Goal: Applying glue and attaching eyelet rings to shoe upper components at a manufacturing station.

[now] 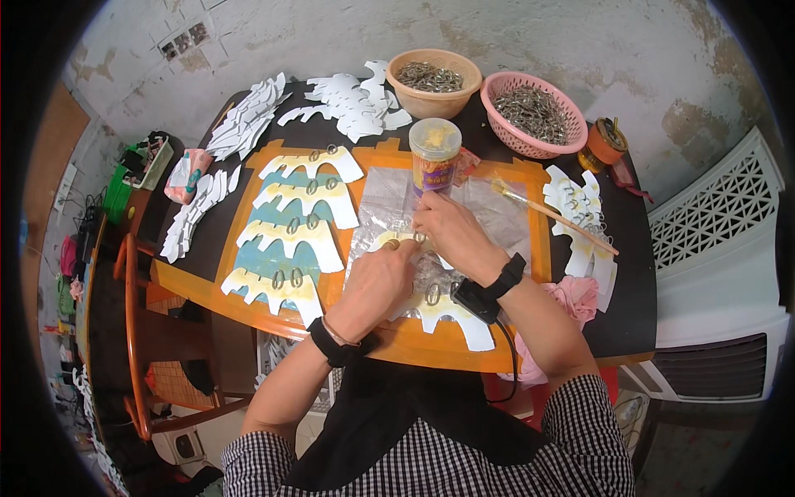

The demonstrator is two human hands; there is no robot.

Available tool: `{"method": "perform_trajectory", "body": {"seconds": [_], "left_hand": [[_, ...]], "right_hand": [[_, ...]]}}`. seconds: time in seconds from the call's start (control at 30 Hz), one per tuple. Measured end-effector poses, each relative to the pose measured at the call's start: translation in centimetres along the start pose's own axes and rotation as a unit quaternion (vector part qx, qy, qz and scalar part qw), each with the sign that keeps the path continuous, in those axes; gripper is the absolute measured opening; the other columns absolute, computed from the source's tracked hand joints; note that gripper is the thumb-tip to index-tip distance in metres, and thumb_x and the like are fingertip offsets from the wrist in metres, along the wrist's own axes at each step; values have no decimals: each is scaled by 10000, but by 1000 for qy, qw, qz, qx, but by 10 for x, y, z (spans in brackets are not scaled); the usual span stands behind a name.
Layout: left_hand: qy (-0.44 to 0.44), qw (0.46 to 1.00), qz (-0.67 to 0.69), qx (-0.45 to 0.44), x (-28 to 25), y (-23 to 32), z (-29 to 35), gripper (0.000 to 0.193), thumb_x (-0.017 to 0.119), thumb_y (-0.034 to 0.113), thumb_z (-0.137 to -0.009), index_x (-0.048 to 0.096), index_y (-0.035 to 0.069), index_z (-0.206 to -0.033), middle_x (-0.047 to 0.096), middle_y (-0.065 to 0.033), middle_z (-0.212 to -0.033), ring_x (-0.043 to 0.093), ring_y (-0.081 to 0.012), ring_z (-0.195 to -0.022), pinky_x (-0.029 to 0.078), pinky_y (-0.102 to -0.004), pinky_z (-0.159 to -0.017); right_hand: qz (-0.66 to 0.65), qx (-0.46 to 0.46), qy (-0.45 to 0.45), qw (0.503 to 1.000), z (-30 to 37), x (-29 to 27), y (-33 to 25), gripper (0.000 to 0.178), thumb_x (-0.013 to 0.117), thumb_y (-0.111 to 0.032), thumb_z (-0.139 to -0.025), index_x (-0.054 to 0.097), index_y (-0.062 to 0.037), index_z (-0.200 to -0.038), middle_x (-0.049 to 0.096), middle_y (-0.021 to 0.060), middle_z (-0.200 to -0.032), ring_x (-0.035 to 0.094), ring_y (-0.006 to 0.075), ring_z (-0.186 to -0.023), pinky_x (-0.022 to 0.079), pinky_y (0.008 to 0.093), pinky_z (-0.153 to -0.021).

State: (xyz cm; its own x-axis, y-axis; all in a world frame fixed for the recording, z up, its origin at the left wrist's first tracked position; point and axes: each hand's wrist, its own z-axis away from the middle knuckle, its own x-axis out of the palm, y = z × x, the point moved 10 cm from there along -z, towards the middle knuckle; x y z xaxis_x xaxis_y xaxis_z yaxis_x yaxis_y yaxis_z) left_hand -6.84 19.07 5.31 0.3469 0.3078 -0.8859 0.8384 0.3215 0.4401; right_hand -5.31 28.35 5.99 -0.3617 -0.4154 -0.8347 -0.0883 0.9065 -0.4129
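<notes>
My left hand [377, 277] and my right hand [451, 236] meet over a white cut-out card piece [443, 311] lying on a clear plastic sheet [385, 199] on an orange board [505, 170]. The fingertips of both hands pinch at a small metal ring where they touch. Another oval metal ring [432, 293] sits on the card below my hands. To the left, a row of finished white card pieces with rings [294, 228] lies on a teal patch of the board. A plastic jar with a yellow lid [435, 153] stands just beyond my hands.
A tan bowl [434, 81] and a pink basket [534, 112] at the back hold metal rings. Stacks of white card shapes [352, 103] lie behind and at both sides. A paintbrush [555, 217] rests at right, a pink cloth [575, 294] by my right forearm.
</notes>
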Motion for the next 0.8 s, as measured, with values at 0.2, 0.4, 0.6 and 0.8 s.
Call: {"method": "perform_trajectory", "body": {"seconds": [0.2,0.4,0.6,0.8], "left_hand": [[4,1000,-9,-1,-1,-1,-1,303,570,42,-853,626,52,-1151,662,-189,-872,654,-382,-731,515,-463,-658],[-7,1000,-7,-8,-2,-1,-2,330,572,45,-846,652,51,-1166,670,-198,-884,657,-388,-759,522,-458,-682],[-1,997,78,-16,-3,-9,-4,346,533,44,-845,681,31,-1157,671,-247,-839,661,-392,-761,523,-438,-706],[-37,982,178,-56,3,-30,-10,346,521,85,-870,693,50,-1169,637,-269,-776,638,-369,-723,506,-442,-727]], "right_hand": [[3,-5,9,1000,-1,-1,0,29,625,-20,-771,630,0,-792,561,140,-887,603,325,-906,504,424,-759],[1,8,7,1000,-2,-3,0,34,620,-22,-782,641,-6,-804,566,138,-885,605,326,-902,504,425,-757],[19,-11,27,999,0,-7,-3,137,646,-82,-826,650,-56,-961,581,109,-885,594,306,-890,489,418,-756],[-2,30,-1,1000,0,-14,-4,221,633,-20,-814,632,-94,-1023,637,120,-895,621,323,-904,494,447,-718]]}}
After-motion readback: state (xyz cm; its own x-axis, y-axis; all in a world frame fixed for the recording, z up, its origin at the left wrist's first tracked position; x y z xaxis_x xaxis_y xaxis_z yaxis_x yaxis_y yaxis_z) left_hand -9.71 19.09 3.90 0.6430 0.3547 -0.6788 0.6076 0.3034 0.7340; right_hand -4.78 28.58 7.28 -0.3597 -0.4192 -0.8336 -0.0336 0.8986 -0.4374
